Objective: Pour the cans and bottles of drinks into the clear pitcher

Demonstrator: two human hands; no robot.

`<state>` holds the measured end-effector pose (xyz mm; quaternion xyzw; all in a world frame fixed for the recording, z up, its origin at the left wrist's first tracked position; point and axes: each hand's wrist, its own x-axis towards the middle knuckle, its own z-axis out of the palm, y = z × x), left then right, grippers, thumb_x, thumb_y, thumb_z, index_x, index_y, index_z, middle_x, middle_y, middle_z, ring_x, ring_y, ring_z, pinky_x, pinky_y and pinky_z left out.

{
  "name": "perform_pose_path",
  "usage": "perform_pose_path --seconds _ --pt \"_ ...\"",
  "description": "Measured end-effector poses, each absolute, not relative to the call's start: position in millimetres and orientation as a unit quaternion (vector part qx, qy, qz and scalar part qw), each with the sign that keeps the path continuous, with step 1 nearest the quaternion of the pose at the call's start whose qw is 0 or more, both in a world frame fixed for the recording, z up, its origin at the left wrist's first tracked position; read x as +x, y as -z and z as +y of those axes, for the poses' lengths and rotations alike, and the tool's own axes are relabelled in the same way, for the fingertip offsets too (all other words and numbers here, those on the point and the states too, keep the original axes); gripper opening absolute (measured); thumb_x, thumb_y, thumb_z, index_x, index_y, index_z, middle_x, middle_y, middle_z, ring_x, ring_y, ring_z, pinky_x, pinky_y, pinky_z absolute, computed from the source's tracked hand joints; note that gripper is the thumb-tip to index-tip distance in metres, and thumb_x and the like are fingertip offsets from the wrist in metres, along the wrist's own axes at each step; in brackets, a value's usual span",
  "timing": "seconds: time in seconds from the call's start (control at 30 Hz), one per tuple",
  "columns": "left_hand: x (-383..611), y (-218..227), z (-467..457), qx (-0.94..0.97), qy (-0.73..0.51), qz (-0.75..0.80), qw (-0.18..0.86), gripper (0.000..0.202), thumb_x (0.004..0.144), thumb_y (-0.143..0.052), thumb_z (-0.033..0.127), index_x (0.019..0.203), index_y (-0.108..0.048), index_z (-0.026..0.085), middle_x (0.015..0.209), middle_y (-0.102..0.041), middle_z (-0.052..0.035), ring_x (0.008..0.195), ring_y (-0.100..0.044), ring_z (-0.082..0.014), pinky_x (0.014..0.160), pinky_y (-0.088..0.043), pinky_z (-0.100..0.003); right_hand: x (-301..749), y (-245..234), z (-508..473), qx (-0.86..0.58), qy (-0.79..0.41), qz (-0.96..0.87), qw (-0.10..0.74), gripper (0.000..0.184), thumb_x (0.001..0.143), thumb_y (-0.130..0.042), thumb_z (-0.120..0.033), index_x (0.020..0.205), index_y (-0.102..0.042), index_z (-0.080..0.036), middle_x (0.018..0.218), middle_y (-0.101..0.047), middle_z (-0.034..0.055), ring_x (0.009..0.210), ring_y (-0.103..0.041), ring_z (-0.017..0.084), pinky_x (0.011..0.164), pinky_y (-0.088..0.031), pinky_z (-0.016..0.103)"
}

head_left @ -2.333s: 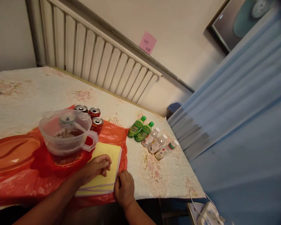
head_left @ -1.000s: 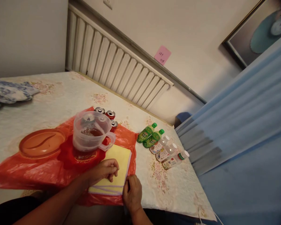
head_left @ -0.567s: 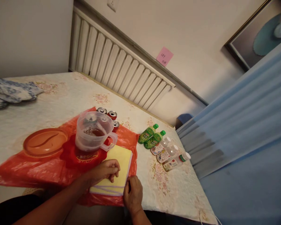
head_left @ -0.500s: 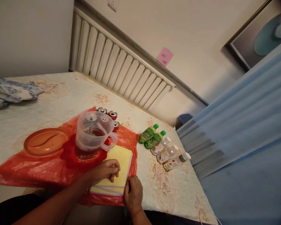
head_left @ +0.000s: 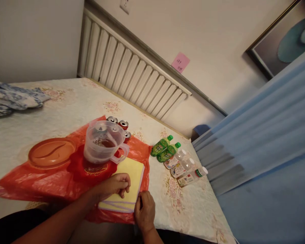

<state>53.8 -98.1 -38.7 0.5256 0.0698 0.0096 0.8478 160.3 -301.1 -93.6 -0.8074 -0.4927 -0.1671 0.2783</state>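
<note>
The right hand (head_left: 144, 211) sits at the near right corner of the flat yellow stack of purple-edged sheets (head_left: 131, 171), fingers curled close against its edge; whether they pinch a layer I cannot tell. The left hand (head_left: 114, 185) rests on top, fingers half bent, gripping nothing. The stack's long axis runs away from both hands. Beyond the fingertips a clear plastic jug (head_left: 104, 146) holds something dark, with an orange oval dish (head_left: 51, 157) to its left
</note>
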Motion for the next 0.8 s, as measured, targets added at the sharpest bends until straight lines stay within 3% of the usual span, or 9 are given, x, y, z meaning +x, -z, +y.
perform_pose_path --seconds 0.53,0.8 --pt "54.7 36.1 -100.1 0.519 -0.013 0.090 0.850 0.012 0.062 -0.060 0.025 0.071 -0.055 0.018 0.064 -0.063 0.0024 0.049 -0.052 -0.0093 0.053 -0.042 -0.023 159.9 94.3 -302.4 -0.806 0.168 -0.493 0.280 0.018 0.086 -0.044 -0.007 0.083 -0.053 -0.022 0.076 -0.055 0.0024 0.071 -0.054 0.019 0.065 -0.041 0.029" --pt "57.2 40.8 -101.0 0.528 -0.011 0.094 0.844 0.010 0.060 -0.053 0.023 0.069 -0.053 0.020 0.051 -0.053 0.0069 0.043 -0.046 -0.0093 0.050 -0.039 -0.023 159.1 90.2 -300.8 -0.805 0.171 -0.495 0.281 0.017 0.085 -0.045 -0.007 0.081 -0.053 -0.022 0.075 -0.055 0.0018 0.070 -0.054 0.018 0.064 -0.041 0.029"
